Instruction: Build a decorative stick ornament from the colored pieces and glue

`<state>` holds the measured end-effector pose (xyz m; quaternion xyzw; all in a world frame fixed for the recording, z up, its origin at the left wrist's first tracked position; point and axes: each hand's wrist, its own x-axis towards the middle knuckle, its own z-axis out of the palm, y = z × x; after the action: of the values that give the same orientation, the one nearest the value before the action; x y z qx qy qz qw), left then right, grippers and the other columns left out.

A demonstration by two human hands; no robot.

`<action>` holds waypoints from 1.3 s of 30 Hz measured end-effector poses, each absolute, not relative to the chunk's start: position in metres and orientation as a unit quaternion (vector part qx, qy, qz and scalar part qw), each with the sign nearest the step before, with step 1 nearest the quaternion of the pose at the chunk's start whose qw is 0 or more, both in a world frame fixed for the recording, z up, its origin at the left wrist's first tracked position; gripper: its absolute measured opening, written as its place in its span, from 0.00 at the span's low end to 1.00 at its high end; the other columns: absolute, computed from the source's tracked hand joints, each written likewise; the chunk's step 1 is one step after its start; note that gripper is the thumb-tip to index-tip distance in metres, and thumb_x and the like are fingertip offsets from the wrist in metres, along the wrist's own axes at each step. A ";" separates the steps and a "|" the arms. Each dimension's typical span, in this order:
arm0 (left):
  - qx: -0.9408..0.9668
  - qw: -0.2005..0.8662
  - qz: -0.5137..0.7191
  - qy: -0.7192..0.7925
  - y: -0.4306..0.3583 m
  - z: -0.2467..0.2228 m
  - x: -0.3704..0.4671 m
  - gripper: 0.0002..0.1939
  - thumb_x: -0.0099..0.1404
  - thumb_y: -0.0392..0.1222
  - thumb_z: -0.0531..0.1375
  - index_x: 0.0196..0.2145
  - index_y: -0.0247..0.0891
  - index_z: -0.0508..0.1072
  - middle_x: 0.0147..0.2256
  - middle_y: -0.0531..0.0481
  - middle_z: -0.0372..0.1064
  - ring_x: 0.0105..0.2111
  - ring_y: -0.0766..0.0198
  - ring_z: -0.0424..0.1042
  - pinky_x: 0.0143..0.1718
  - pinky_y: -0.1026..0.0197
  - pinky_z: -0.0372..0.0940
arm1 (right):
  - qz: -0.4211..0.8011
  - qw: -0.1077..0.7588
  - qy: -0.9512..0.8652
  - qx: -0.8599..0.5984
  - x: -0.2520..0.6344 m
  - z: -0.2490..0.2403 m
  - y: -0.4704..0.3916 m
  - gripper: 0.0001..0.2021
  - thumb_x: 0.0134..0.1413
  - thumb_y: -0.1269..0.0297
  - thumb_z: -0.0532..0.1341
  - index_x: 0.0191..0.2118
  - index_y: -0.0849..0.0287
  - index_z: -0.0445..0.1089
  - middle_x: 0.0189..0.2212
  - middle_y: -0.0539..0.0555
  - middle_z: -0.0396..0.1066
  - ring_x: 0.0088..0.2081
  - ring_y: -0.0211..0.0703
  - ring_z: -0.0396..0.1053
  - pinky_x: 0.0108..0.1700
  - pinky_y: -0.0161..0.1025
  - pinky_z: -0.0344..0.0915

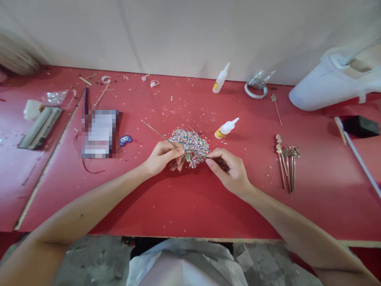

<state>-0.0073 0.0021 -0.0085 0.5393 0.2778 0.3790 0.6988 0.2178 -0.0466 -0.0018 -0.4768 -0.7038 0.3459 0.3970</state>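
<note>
My left hand [167, 157] pinches a thin metal hair stick [156, 131]. Its long shaft points up and left, and its small ornamented end [183, 155] shows by my fingertips. My right hand [228, 169] is closed on a slim dark tool, probably tweezers [207, 157], whose tip points left toward that ornament; most of it is hidden by my fingers. Just beyond and between both hands lies a heap of small, shiny, multicoloured chips [190, 139]. A small white glue bottle with a yellow label [226, 128] stands behind my right hand.
Several metal hair sticks [287, 163] lie at right. A second glue bottle [220, 79] and a tape roll [256, 90] are by the wall. At left are a blurred phone-like object [99, 133] and a blue trinket [125, 140]. A white container [315, 79] leans back right.
</note>
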 end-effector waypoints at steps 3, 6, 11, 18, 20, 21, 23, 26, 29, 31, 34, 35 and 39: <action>0.531 0.698 0.387 0.284 0.002 -0.009 -0.007 0.20 0.64 0.44 0.60 0.17 0.32 0.69 0.17 0.50 0.68 0.14 0.72 0.66 0.14 0.71 0.58 | 0.344 0.395 -0.706 -0.476 0.218 -0.001 -0.048 0.04 0.60 0.64 0.59 0.35 0.57 0.67 0.25 0.48 0.65 0.22 0.32 0.60 0.24 0.32 0.58; 0.534 0.697 0.388 0.280 0.002 -0.009 -0.007 0.20 0.64 0.44 0.60 0.17 0.32 0.69 0.17 0.50 0.68 0.14 0.73 0.66 0.14 0.71 0.59 | 0.342 0.395 -0.708 -0.475 0.217 -0.002 -0.048 0.04 0.60 0.64 0.59 0.35 0.57 0.67 0.26 0.49 0.66 0.23 0.33 0.60 0.24 0.32 0.58; 0.537 0.699 0.383 0.277 0.003 -0.008 -0.007 0.20 0.65 0.45 0.60 0.18 0.33 0.69 0.17 0.50 0.68 0.14 0.73 0.65 0.14 0.71 0.59 | 0.336 0.397 -0.709 -0.476 0.216 -0.001 -0.048 0.04 0.60 0.63 0.59 0.34 0.57 0.66 0.25 0.48 0.66 0.23 0.33 0.60 0.24 0.32 0.58; 0.543 0.700 0.367 0.283 0.002 -0.007 -0.006 0.21 0.64 0.47 0.60 0.18 0.32 0.69 0.18 0.50 0.68 0.14 0.73 0.65 0.15 0.70 0.60 | 0.421 0.393 -0.648 -0.499 0.218 0.001 -0.048 0.09 0.63 0.56 0.56 0.40 0.56 0.65 0.24 0.47 0.63 0.23 0.33 0.59 0.25 0.32 0.58; 0.547 0.701 0.364 0.278 0.002 -0.006 -0.007 0.21 0.65 0.47 0.60 0.18 0.32 0.69 0.18 0.49 0.69 0.14 0.73 0.64 0.15 0.70 0.60 | 0.471 0.376 -0.635 -0.483 0.216 0.002 -0.047 0.11 0.63 0.54 0.57 0.44 0.56 0.65 0.26 0.47 0.63 0.24 0.33 0.59 0.25 0.32 0.57; 0.550 0.700 0.362 0.275 0.002 -0.005 -0.007 0.21 0.65 0.47 0.60 0.18 0.32 0.69 0.18 0.49 0.69 0.14 0.73 0.64 0.15 0.70 0.60 | 0.496 0.365 -0.631 -0.472 0.215 0.003 -0.047 0.12 0.62 0.54 0.58 0.46 0.55 0.65 0.26 0.47 0.62 0.24 0.33 0.59 0.25 0.31 0.57; 0.558 0.699 0.355 0.272 0.002 -0.004 -0.007 0.21 0.66 0.47 0.60 0.19 0.32 0.68 0.19 0.49 0.69 0.15 0.73 0.64 0.16 0.70 0.60 | 0.547 0.351 -0.617 -0.443 0.211 0.006 -0.046 0.16 0.59 0.53 0.61 0.49 0.54 0.64 0.27 0.46 0.63 0.25 0.33 0.59 0.26 0.31 0.58; 0.571 0.698 0.331 0.278 0.002 -0.001 -0.005 0.22 0.66 0.49 0.60 0.19 0.32 0.69 0.19 0.49 0.69 0.15 0.73 0.65 0.17 0.69 0.62 | 0.636 0.356 -0.562 -0.390 0.205 0.008 -0.046 0.18 0.59 0.53 0.61 0.51 0.54 0.62 0.25 0.45 0.63 0.22 0.31 0.57 0.23 0.31 0.56; 0.575 0.700 0.320 0.276 0.002 0.000 -0.004 0.22 0.66 0.50 0.60 0.20 0.32 0.69 0.20 0.49 0.69 0.15 0.73 0.65 0.18 0.69 0.63 | 0.691 0.354 -0.518 -0.359 0.202 0.007 -0.046 0.17 0.60 0.54 0.60 0.51 0.55 0.61 0.23 0.44 0.64 0.17 0.29 0.50 0.18 0.30 0.49; 0.575 0.703 0.321 0.269 0.002 -0.001 -0.004 0.22 0.66 0.51 0.59 0.20 0.32 0.69 0.20 0.49 0.69 0.16 0.73 0.66 0.18 0.70 0.63 | 0.695 0.360 -0.509 -0.357 0.203 0.005 -0.046 0.16 0.61 0.55 0.60 0.50 0.56 0.61 0.24 0.45 0.68 0.16 0.27 0.48 0.17 0.30 0.46; 0.583 0.705 0.319 0.249 0.003 -0.001 -0.006 0.22 0.68 0.50 0.58 0.22 0.31 0.70 0.22 0.49 0.69 0.17 0.73 0.67 0.19 0.70 0.64 | 0.686 0.376 -0.507 -0.361 0.205 0.002 -0.046 0.15 0.61 0.56 0.60 0.49 0.56 0.63 0.25 0.46 0.70 0.16 0.27 0.49 0.17 0.31 0.45; 0.585 0.706 0.316 0.242 0.003 -0.001 -0.006 0.21 0.68 0.49 0.58 0.23 0.31 0.70 0.23 0.49 0.70 0.18 0.73 0.67 0.20 0.70 0.64 | 0.684 0.381 -0.507 -0.360 0.206 0.001 -0.046 0.14 0.61 0.56 0.60 0.49 0.56 0.63 0.25 0.46 0.70 0.16 0.27 0.48 0.17 0.31 0.45; 0.595 0.708 0.296 0.240 0.002 0.002 -0.007 0.13 0.67 0.44 0.60 0.29 0.31 0.72 0.26 0.50 0.71 0.20 0.73 0.67 0.23 0.70 0.65 | 0.677 0.410 -0.500 -0.351 0.209 -0.002 -0.045 0.12 0.62 0.57 0.59 0.48 0.55 0.63 0.25 0.45 0.69 0.15 0.26 0.47 0.17 0.31 0.44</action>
<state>-0.0068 0.0023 0.0017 0.5946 0.2398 0.2957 0.7081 0.2088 -0.0445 -0.0017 -0.3510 -0.5001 0.6775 0.4095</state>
